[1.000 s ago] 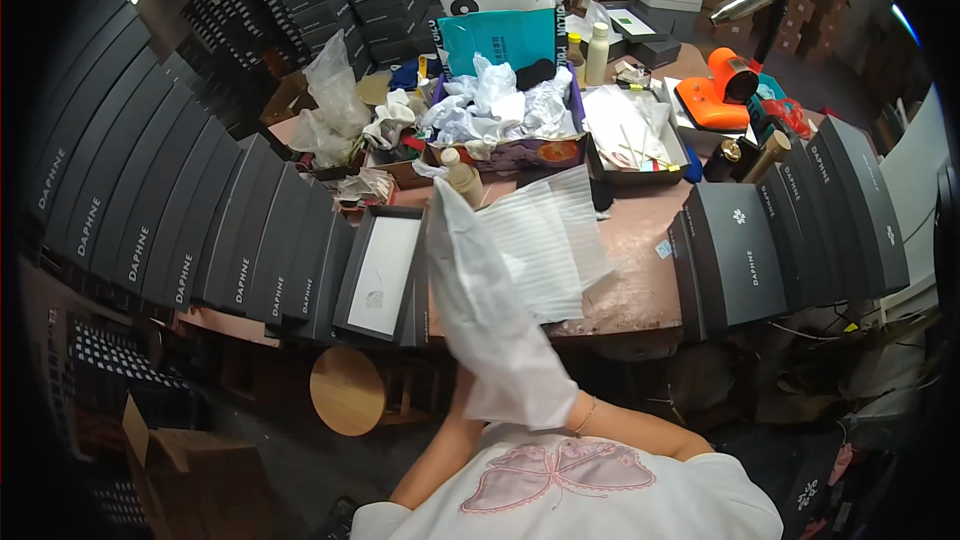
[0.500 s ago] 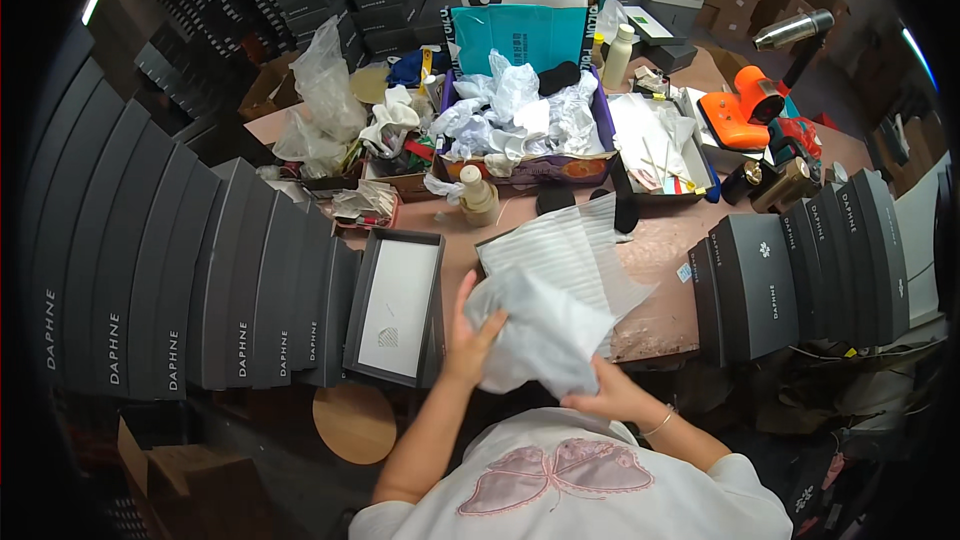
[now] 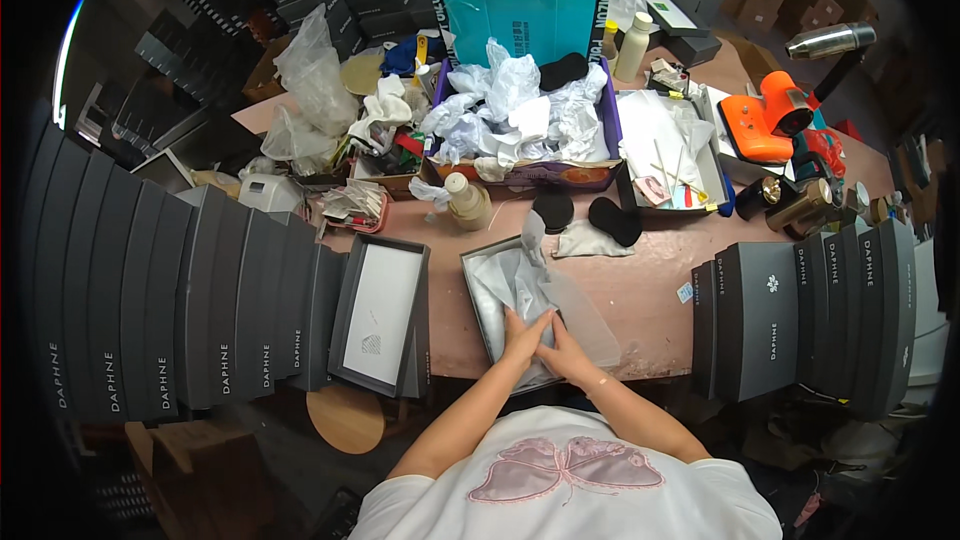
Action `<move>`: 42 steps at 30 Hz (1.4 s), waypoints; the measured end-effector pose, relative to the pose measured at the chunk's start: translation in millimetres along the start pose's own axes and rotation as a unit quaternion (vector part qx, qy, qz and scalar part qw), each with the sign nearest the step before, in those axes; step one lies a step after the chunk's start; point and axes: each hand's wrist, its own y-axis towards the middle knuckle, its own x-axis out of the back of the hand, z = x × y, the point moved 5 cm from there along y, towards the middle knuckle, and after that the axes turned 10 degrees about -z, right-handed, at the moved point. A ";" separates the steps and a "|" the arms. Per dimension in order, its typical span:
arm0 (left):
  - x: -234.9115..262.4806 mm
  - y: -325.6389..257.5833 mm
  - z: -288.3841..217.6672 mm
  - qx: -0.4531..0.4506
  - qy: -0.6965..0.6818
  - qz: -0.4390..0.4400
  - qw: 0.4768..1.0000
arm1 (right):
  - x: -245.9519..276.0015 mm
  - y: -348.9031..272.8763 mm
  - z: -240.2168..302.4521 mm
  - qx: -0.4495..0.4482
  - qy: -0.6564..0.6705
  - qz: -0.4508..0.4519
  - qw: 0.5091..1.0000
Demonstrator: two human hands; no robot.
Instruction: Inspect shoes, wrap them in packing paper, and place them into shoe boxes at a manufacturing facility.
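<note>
A bundle wrapped in thin white paper [image 3: 527,288] sits in an open dark grey shoe box [image 3: 478,302] at the table's near edge. My left hand [image 3: 524,336] grips the bundle's near end from the left, fingers bent onto the wrapping. Close against it, my right hand [image 3: 567,352] holds the same end from the right. The two hands nearly touch, and the fingertips are partly hidden in the wrapping. A translucent packing sheet [image 3: 592,328] spreads out past the box's right side. What the wrapping covers cannot be seen.
Another open grey box part [image 3: 383,305] lies left of my hands. Rows of upright grey boxes [image 3: 200,300] [image 3: 765,310] flank both sides. Behind stand a purple box of crumpled tissue [image 3: 613,130], a cream bottle [image 3: 468,205], black pads [image 3: 613,223] and an orange device [image 3: 745,130].
The wrapped bundle has gone from being held up above the table down into the grey shoe box. Both hands have come together at its near end. The packing sheet now lies lower, along the box.
</note>
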 end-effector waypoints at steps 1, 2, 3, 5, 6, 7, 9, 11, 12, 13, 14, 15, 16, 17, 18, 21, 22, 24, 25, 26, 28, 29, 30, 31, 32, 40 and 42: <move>-3.5 9.2 9.8 0.053 -0.011 -0.008 0.999 | 11.3 -16.7 6.0 0.041 -0.046 0.060 0.996; -2.7 17.6 26.7 0.027 0.030 -0.018 0.999 | 26.9 -37.3 17.9 0.083 -0.091 0.123 0.985; -4.4 28.5 48.1 -0.001 0.070 -0.027 0.997 | 39.9 -53.5 17.1 -0.029 -0.114 0.257 0.959; -11.3 33.6 54.0 -0.018 0.092 -0.050 0.994 | 73.1 -66.0 2.7 -0.129 -0.194 0.323 0.917; -13.7 33.4 52.0 -0.006 0.074 -0.068 0.995 | 89.4 -70.3 -8.3 -0.118 -0.254 0.264 0.923; -15.5 32.1 50.2 0.007 0.011 -0.057 0.998 | 102.0 -70.3 -13.9 -0.106 -0.313 0.205 0.921; -18.3 26.4 35.1 0.073 -0.086 -0.043 0.993 | 88.4 -57.8 25.0 0.105 -0.271 0.042 0.956; -20.8 17.1 11.1 0.146 -0.168 -0.035 0.974 | 67.0 -46.9 50.9 0.248 -0.230 -0.049 0.940; -23.2 16.9 1.2 0.182 -0.205 -0.030 0.961 | 65.7 -39.3 47.6 0.259 -0.227 -0.031 0.938; -23.4 19.8 -0.8 0.169 -0.184 -0.037 0.968 | 67.4 -34.7 42.4 0.269 -0.223 -0.013 0.937; -19.4 21.9 4.7 0.154 -0.162 -0.048 0.973 | 65.8 -31.5 37.5 0.282 -0.217 0.008 0.935; -18.2 21.3 16.8 0.142 -0.139 -0.057 0.978 | 67.4 -35.7 28.7 0.288 -0.268 0.040 0.918; -15.6 24.1 27.8 -0.061 0.057 -0.117 0.990 | 65.5 -38.3 27.8 0.275 -0.279 0.080 0.916; -18.2 32.6 44.8 -0.091 0.070 -0.114 0.987 | 66.3 -45.6 29.8 0.258 -0.294 0.119 0.913; -21.3 29.6 47.0 -0.115 0.080 -0.109 0.984 | 71.1 -55.4 30.8 0.235 -0.313 0.160 0.906; -14.7 12.3 15.2 -0.100 0.035 -0.070 0.992 | 104.9 -36.5 20.3 0.204 -0.192 0.087 0.956; -3.1 -6.6 -8.7 -0.102 0.012 -0.034 0.994 | 114.7 -31.7 12.2 0.185 -0.156 0.038 0.970; 52.5 -33.1 -51.4 -0.219 0.118 -0.050 0.967 | 121.4 -3.0 35.3 0.139 -0.162 -0.088 0.973; 84.7 -40.8 -73.5 -0.332 0.239 -0.100 0.907 | 107.0 4.8 50.0 0.224 -0.208 -0.118 0.945; 115.1 -53.2 -108.9 -0.335 0.303 -0.186 0.873 | 85.8 7.3 63.7 0.304 -0.253 -0.148 0.906; 182.0 -46.1 -110.2 -0.292 0.444 -0.255 0.808 | 28.5 1.9 90.4 0.403 -0.267 -0.050 0.874; 206.5 -28.4 -93.6 -0.263 0.462 -0.193 0.825 | 0.3 2.8 76.3 0.425 -0.355 0.014 0.832; 224.0 -11.7 -74.9 -0.221 0.477 -0.134 0.840 | -25.4 4.2 54.3 0.442 -0.440 0.082 0.778; 233.8 -2.3 -67.9 -0.235 0.462 -0.120 0.847 | -39.9 -1.0 44.9 0.450 -0.489 0.076 0.743; 231.2 -1.7 -86.3 -0.276 0.454 -0.101 0.841 | -48.2 -0.9 40.8 0.458 -0.538 0.065 0.705; 112.7 -121.4 -199.0 -0.104 -0.167 0.215 0.957 | 85.6 12.0 90.0 0.157 0.106 0.061 0.980; 34.4 -119.3 -186.2 0.026 -0.287 0.332 0.898 | 126.2 6.5 71.4 0.010 0.264 0.038 0.964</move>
